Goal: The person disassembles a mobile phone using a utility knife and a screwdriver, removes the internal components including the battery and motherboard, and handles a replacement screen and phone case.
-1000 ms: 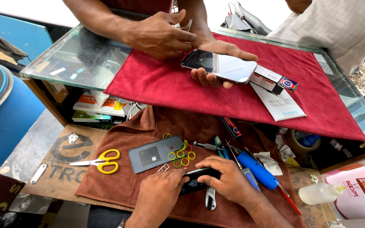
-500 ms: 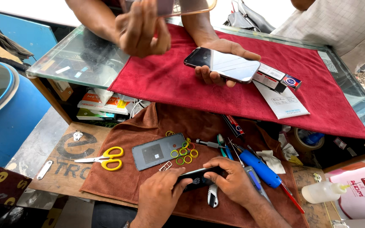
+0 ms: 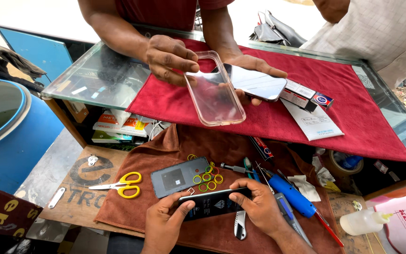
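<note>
My left hand point(image 3: 163, 225) and my right hand point(image 3: 258, 205) both grip a black phone point(image 3: 212, 203) with its dark screen up, over a brown cloth point(image 3: 222, 146). Beside it lie a grey phone back panel point(image 3: 175, 177) and several yellow and green rubber rings point(image 3: 206, 178). Across the counter another person's hand point(image 3: 170, 59) holds out a clear phone case point(image 3: 214, 89); that person's other hand point(image 3: 250, 70) holds a second phone point(image 3: 255, 82) over a red cloth point(image 3: 353, 113).
Yellow-handled scissors point(image 3: 122, 184) lie left of the brown cloth. A blue-handled tool point(image 3: 291, 194), tweezers point(image 3: 239, 225), a small boxed item point(image 3: 306, 95) and a white packet point(image 3: 313, 122) lie around. A squeeze bottle point(image 3: 365, 221) stands right; a blue barrel point(image 3: 10, 136) left.
The other person's hand has brought the clear case down from above toward me. My hands have turned the black phone so its screen faces up.
</note>
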